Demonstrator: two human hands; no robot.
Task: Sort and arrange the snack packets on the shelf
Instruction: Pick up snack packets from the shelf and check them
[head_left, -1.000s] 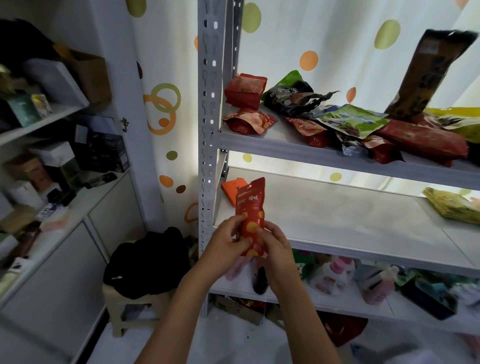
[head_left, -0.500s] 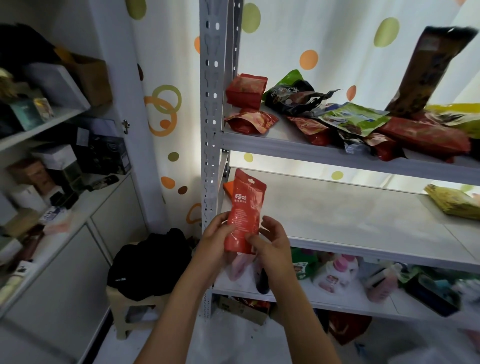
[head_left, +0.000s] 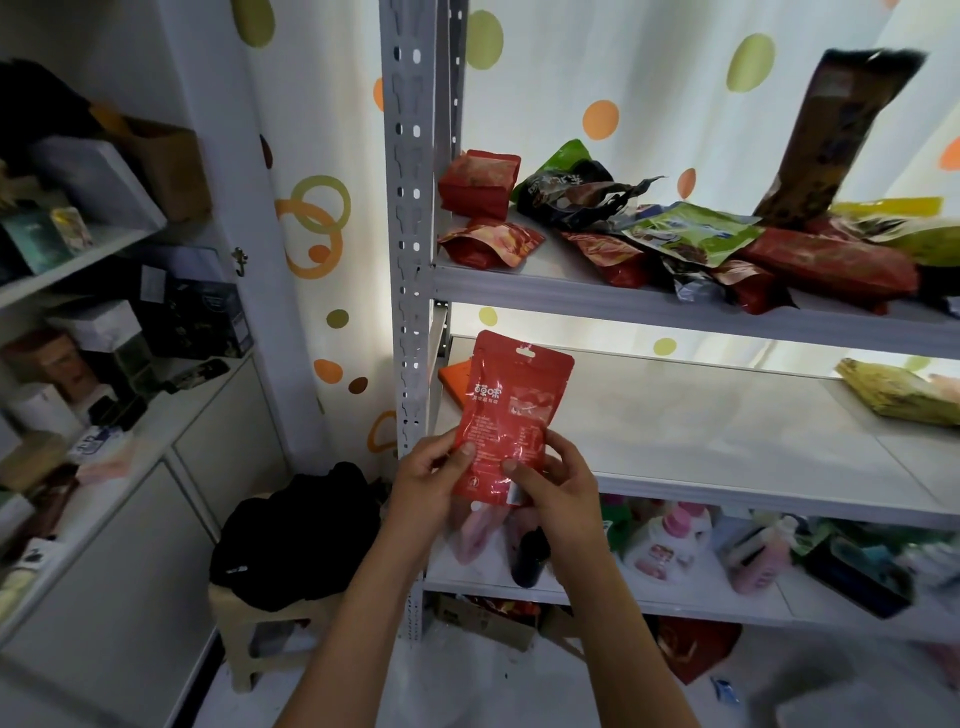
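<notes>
I hold a flat red snack packet (head_left: 506, 410) upright in front of the middle shelf (head_left: 717, 447), its printed back side toward me. My left hand (head_left: 428, 486) grips its lower left edge and my right hand (head_left: 558, 486) its lower right edge. On the upper shelf (head_left: 649, 304) lies a loose heap of packets: red ones (head_left: 480, 176), a dark one (head_left: 576, 195), a green one (head_left: 693, 236) and a tall brown one (head_left: 831, 135) leaning on the curtain. An orange packet (head_left: 454, 382) and a yellow packet (head_left: 898, 392) lie on the middle shelf.
The grey perforated shelf post (head_left: 410, 234) stands just left of my hands. The lower shelf holds bottles (head_left: 670, 545) and clutter. A stool with a black bundle (head_left: 296, 535) stands at lower left. White cabinets with boxes (head_left: 104, 364) fill the left side.
Both hands have turned the red packet from edge-on to flat, so its back with white text faces me, and raised it slightly toward the middle shelf.
</notes>
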